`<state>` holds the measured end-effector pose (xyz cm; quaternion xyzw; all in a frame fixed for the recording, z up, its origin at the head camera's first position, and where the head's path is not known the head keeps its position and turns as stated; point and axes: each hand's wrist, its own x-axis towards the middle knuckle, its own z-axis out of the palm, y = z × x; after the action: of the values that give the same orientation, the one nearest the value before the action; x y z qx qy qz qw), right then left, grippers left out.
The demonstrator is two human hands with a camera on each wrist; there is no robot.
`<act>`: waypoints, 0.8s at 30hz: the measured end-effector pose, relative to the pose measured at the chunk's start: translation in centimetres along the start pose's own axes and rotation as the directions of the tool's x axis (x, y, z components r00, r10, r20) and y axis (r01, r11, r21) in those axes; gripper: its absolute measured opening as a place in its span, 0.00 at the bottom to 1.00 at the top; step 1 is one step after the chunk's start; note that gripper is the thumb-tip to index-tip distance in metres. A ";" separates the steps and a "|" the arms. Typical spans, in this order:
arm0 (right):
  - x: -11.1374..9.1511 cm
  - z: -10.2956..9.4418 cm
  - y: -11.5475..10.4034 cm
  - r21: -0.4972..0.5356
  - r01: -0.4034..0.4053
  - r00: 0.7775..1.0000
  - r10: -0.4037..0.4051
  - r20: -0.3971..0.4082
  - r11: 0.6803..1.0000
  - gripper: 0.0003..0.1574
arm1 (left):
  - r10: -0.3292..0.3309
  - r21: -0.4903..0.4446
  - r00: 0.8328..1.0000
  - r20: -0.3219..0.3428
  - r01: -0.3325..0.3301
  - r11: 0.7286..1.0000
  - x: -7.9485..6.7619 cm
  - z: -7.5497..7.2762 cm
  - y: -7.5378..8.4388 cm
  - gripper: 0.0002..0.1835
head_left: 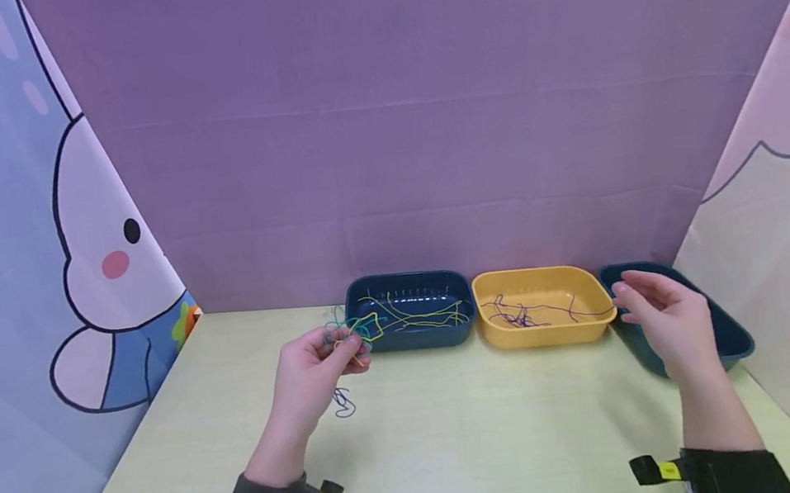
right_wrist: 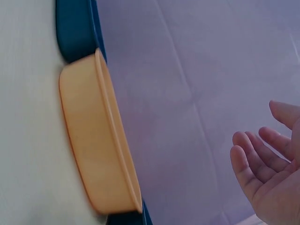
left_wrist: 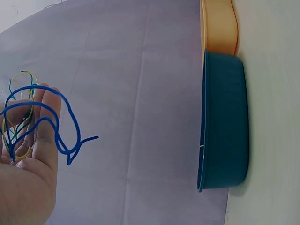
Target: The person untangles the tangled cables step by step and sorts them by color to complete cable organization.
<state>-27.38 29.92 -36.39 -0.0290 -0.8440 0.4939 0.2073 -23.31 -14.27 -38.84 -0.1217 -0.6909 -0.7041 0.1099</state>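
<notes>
My left hand (head_left: 310, 381) pinches a loose tangle of thin wires between thumb and fingers, in front of the left dark blue bin. Green and yellow wires (head_left: 370, 326) stick out past the fingertips, and a blue wire (head_left: 343, 403) hangs in loops below the hand. In the left wrist view the blue wire (left_wrist: 75, 124) curls out beyond the palm. My right hand (head_left: 675, 322) is raised near the right dark blue bin, its fingers relaxed and slightly bent. The right wrist view shows nothing in that hand (right_wrist: 276, 178).
Yellow wires (head_left: 419, 316) lie in the left dark blue bin (head_left: 415, 344). Dark bluish wires (head_left: 517, 318) lie in the yellow bin (head_left: 549, 336) beside it. Another dark blue bin (head_left: 733, 339) stands angled at the right, its contents partly hidden. A purple cloth (head_left: 390, 155) hangs behind the table (head_left: 481, 443).
</notes>
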 end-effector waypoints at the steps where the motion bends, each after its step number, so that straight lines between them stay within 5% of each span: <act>1: -0.3 0.4 -0.4 0.025 0.013 1.000 -0.014 0.006 1.000 0.30 | 0.000 0.001 1.000 0.003 0.000 1.000 0.0 0.0 0.0 0.14; 8: -2.2 3.2 -2.8 0.199 0.087 0.994 -0.099 0.051 0.976 0.25 | 0.000 0.008 1.000 0.031 0.000 1.000 -0.1 0.4 0.2 0.13; 24: -4.8 7.7 -4.6 0.327 0.158 0.962 -0.219 0.160 0.932 0.22 | -0.016 0.013 0.999 0.043 0.016 1.000 -0.2 1.0 -0.2 0.13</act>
<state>-25.22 19.99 -37.28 0.1338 -0.7706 0.5987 0.1728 -23.18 -13.27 -39.06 -0.1307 -0.6985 -0.6978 0.0901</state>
